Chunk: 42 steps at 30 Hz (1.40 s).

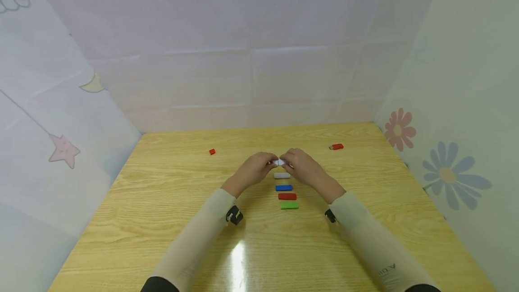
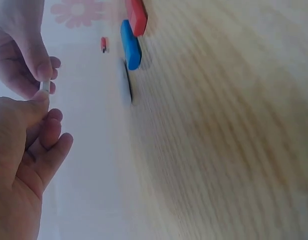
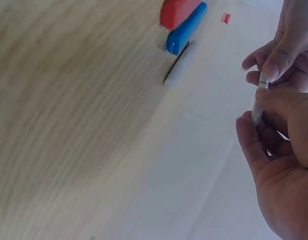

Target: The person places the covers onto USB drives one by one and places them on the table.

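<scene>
Above the table both hands meet at a white USB flash drive (image 3: pixel 257 114), with a thin dark seam showing across it. My left hand (image 1: pixel 254 168) pinches its short cap end between thumb and fingers. The longer body end is pinched by my right hand (image 1: pixel 305 168). Below the hands a column of capped flash drives lies on the table: a white one (image 1: pixel 282 175), a blue one (image 1: pixel 284 188), a red one (image 1: pixel 287 196) and a green one (image 1: pixel 289 205). Fingers cover much of the held drive.
At the back right of the wooden table (image 1: pixel 162 220) lies a red flash drive (image 1: pixel 336 147) with its metal plug bare. A small red cap (image 1: pixel 212 152) lies at the back left. Printed cloth walls stand around the table's back and sides.
</scene>
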Available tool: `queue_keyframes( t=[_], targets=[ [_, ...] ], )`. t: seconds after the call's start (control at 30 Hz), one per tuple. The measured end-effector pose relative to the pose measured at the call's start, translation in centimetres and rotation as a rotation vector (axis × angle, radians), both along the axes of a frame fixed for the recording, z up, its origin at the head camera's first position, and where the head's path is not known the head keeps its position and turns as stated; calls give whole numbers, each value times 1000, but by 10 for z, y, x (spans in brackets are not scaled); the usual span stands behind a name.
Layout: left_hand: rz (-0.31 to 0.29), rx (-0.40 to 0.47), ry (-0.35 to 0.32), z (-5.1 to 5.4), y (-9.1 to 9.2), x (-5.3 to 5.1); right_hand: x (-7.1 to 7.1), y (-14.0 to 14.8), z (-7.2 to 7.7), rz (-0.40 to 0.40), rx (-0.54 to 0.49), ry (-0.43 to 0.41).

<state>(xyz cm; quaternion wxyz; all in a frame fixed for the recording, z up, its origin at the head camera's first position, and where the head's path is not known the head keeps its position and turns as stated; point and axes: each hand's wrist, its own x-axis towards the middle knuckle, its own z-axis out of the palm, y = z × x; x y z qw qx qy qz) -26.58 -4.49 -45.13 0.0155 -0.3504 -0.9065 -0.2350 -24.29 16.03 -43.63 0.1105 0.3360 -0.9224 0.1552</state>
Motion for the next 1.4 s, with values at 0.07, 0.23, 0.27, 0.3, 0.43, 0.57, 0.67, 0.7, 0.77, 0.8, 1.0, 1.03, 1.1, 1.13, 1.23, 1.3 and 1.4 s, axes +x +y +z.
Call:
queue_keyframes(
  t=[0.07,0.23,0.27,0.3,0.43,0.57,0.67,0.7,0.77,0.8,1.0,1.03,1.1,1.13,1.23,1.3,1.4],
  targets=[
    [9,-5,-8,-1,2,-4,-4,1,0,-29,8,-55],
    [34,-37,-27,-8,6,-12,-14,3,-5,-90,24,-179],
    [41,-45,-30,-9,7,-13,-15,3,-7,-100,26,-192],
    [48,-55,-33,-11,9,-15,-17,4,-9,-108,28,-207],
    [79,-93,-32,-21,13,-22,-24,5,-16,-117,41,-227],
    [105,-127,-36,-28,15,-26,-31,3,-21,-122,74,-265],
    [119,-146,-51,-32,15,-26,-36,0,-26,-132,103,-316],
    [120,-152,-54,-33,15,-25,-38,-1,-27,-135,111,-332],
    [125,-161,-60,-36,14,-24,-39,-3,-30,-140,121,-359],
    [125,-163,-63,-37,14,-24,-40,-4,-32,-144,123,-369],
    [141,-195,-59,-41,14,-21,-38,-8,-35,-152,154,-382],
    [145,-202,-53,-42,14,-21,-38,-9,-34,-152,159,-381],
    [150,-216,-43,-42,15,-20,-38,-10,-33,-146,171,-373],
    [150,-222,-39,-41,15,-20,-38,-10,-32,-145,174,-373],
    [145,-247,-27,-40,15,-19,-38,-10,-30,-140,184,-372],
    [148,-262,-34,-39,14,-17,-37,-9,-28,-141,186,-374],
    [162,-291,-32,-36,10,-17,-36,-5,-26,-165,161,-392]
  ],
)
